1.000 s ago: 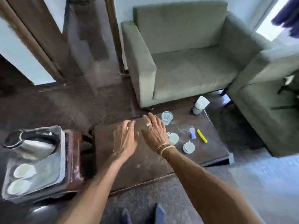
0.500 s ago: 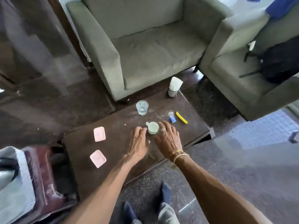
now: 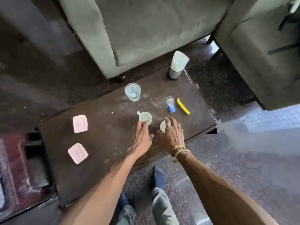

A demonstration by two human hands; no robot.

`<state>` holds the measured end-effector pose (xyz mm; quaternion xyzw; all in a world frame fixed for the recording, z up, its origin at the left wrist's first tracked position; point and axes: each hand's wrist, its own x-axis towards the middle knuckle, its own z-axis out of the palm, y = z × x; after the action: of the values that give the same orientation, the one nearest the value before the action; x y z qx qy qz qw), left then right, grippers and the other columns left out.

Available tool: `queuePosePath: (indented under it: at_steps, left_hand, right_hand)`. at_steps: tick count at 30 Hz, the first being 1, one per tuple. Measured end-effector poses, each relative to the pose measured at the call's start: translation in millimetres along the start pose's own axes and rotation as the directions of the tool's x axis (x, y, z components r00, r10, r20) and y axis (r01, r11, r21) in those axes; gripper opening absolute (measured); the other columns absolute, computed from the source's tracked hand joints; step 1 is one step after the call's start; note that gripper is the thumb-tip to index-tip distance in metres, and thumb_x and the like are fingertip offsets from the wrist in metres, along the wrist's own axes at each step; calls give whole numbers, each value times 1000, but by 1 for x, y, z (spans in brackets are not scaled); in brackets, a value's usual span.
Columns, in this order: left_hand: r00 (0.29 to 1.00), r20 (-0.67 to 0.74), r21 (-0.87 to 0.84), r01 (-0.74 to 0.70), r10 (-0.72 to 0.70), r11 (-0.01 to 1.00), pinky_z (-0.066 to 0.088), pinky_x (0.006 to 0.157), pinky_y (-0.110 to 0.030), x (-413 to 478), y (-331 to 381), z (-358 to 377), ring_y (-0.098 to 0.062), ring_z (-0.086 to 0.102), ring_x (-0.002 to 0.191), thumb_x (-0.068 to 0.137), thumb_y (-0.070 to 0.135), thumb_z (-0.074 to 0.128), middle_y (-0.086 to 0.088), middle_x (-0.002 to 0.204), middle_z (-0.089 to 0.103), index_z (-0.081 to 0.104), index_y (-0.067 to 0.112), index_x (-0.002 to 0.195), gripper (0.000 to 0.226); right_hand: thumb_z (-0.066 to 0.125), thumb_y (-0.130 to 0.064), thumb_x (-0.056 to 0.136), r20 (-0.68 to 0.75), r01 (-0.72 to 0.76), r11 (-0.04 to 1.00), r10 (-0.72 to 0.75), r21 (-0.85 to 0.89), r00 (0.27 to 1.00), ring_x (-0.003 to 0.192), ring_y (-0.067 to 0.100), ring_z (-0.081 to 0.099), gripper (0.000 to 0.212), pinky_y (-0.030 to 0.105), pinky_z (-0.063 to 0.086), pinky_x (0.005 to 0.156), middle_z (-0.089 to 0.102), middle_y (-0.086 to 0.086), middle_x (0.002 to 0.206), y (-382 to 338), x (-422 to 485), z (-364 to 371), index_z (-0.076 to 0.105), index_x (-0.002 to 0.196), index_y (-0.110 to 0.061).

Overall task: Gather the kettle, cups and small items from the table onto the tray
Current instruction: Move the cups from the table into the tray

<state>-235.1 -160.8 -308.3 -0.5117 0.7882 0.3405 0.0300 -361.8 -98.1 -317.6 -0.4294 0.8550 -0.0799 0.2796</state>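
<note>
No legible text or labels

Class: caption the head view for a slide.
Left hand touches the handled cup, right hand grips a second cup, on a dark table beside a glass.

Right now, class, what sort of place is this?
Probably a living room or lounge: a grey-green armchair and a second seat stand beside a low coffee table holding a cup and a glass.

Cup (image 3: 145,117) sitting at left grip (image 3: 142,137), second cup (image 3: 162,127) under right grip (image 3: 172,135), glass (image 3: 132,91) standing beyond both, flat packs (image 3: 80,123) lying left, all on tabletop (image 3: 105,143).
</note>
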Motion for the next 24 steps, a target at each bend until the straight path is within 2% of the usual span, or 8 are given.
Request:
queuePosePath:
  at_steps: [3, 7, 12, 16, 19, 24]
  left_hand:
    - [999, 33, -35, 27, -26, 999, 40, 105, -41, 21, 6, 20, -34, 48, 123, 85, 15, 72, -12, 137, 46, 47, 12, 138, 59]
    - [998, 69, -22, 10, -8, 1000, 42, 103, -40, 48, 10, 51, -33, 52, 122, 82, 10, 73, -12, 134, 50, 45, 13, 140, 64]
    - [988, 157, 0, 3, -3, 1000, 44, 97, -39, 66, 7, 85, -33, 53, 122, 83, 6, 69, -11, 134, 48, 38, 18, 145, 71]
    - [980, 198, -35, 7, 0, 999, 47, 93, -43, 74, 4, 102, -35, 56, 121, 84, 4, 65, -11, 135, 47, 33, 24, 147, 74]
    - [977, 210, -62, 42, -28, 997, 44, 100, -41, 79, 1, 113, -32, 49, 131, 84, 1, 65, -11, 145, 45, 28, 24, 152, 81]
    - [992, 80, -220, 111, -96, 969, 44, 98, -35, 81, 2, 119, -27, 55, 124, 83, 2, 66, -7, 134, 60, 51, 23, 136, 58]
  right_hand:
    - [63, -42, 88, 33, -26, 1000, 27, -15, 999, 136, 31, 36, 73, 43, 37, 109, 29, 5, 155, 16, 21, 5, 32, 149, -18]
    - [71, -37, 82, 68, -35, 999, 36, -8, 997, 130, 34, 42, 78, 43, 42, 104, 30, 7, 151, 36, 46, 16, 33, 147, -15]
    - [81, -31, 76, 228, -81, 993, 59, 89, 972, 129, 36, 47, 95, 45, 45, 100, 26, 8, 153, 55, 65, 31, 26, 152, -16]
    - [76, -21, 78, 226, -50, 991, 20, 128, 974, 123, 39, 54, 91, 45, 47, 96, 35, 8, 148, 63, 63, 43, 25, 154, -18]
    - [75, -18, 79, 216, -54, 993, 29, 110, 976, 127, 36, 50, 92, 44, 45, 102, 38, 8, 146, 67, 66, 49, 23, 155, -19]
    - [73, -33, 84, 143, -28, 999, 30, -15, 989, 121, 31, 53, 77, 38, 44, 98, 44, 7, 136, 59, 64, 55, 34, 148, -17]
